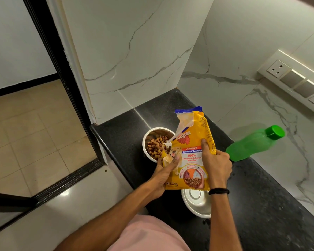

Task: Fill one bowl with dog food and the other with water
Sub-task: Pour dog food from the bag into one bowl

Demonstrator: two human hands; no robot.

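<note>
A yellow dog food bag (190, 156) with a torn-open top is held over the black counter (261, 205). My left hand (163, 173) grips its lower left edge and my right hand (216, 165) grips its right side. Just behind the bag's left edge stands a steel bowl (149, 140) with brown kibble (155, 146) in it. A second steel bowl (196, 201) sits nearer to me, partly hidden under the bag, and looks empty. A green water bottle (254, 144) with a green cap stands to the right, near the wall.
White marble walls close the counter at the back and right. A switch and socket panel (294, 80) is on the right wall. The counter's left edge drops to a tiled floor and a dark door frame (49, 57).
</note>
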